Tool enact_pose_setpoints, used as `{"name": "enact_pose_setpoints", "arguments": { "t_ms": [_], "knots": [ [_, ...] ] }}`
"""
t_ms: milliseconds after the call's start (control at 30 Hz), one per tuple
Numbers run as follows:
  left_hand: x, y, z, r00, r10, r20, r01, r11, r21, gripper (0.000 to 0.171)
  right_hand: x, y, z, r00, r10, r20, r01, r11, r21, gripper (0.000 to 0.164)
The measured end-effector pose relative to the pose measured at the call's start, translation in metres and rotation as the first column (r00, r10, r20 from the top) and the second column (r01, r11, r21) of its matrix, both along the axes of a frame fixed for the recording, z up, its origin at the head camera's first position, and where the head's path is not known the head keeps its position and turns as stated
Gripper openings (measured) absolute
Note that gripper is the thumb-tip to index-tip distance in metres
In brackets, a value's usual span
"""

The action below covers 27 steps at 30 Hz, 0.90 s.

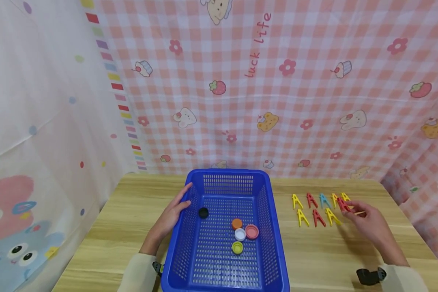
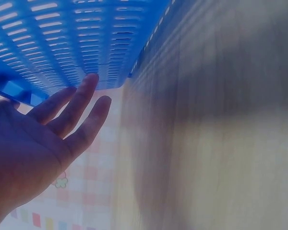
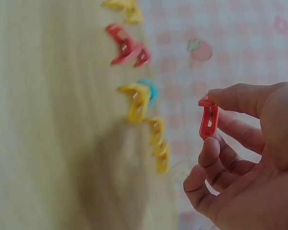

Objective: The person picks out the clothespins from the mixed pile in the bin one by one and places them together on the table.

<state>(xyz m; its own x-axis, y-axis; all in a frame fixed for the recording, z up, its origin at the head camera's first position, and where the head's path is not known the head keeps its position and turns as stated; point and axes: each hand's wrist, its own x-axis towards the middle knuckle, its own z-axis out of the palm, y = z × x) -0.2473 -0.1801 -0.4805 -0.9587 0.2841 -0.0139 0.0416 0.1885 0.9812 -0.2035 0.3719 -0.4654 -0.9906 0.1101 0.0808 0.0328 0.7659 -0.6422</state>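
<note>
My right hand pinches a red clothespin between thumb and fingertips, held above the right side of the table. To its left, yellow clothespins, red clothespins and a blue clothespin lie in two rows. A large blue plastic basket stands in the middle. Against its left wall and rim rests my left hand; in the left wrist view its fingers reach out fairly straight beside the slotted wall.
Inside the basket lie a black bottle cap and, apart from it, orange, white, pink and yellow-green caps. Beyond the wooden table hangs a pink checked cloth.
</note>
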Motion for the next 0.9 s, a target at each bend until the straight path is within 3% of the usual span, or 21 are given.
{"name": "enact_pose_setpoints", "arguments": {
  "t_ms": [300,433,900],
  "knots": [
    [0.001,0.000,0.001,1.000,0.008,0.003,-0.008,1.000,-0.006,0.055,-0.001,0.016,-0.023,0.997,-0.029,0.074,0.032,0.999,-0.036,0.046],
    [0.000,0.001,0.001,1.000,0.013,0.005,-0.013,1.000,0.005,0.055,-0.003,0.019,-0.028,0.989,-0.053,0.141,0.062,0.996,-0.061,0.049],
    [0.000,0.001,0.002,1.000,0.000,0.005,-0.001,1.000,0.009,0.055,-0.007,0.020,-0.038,0.976,-0.064,0.209,0.077,0.996,-0.054,0.049]
  ]
}}
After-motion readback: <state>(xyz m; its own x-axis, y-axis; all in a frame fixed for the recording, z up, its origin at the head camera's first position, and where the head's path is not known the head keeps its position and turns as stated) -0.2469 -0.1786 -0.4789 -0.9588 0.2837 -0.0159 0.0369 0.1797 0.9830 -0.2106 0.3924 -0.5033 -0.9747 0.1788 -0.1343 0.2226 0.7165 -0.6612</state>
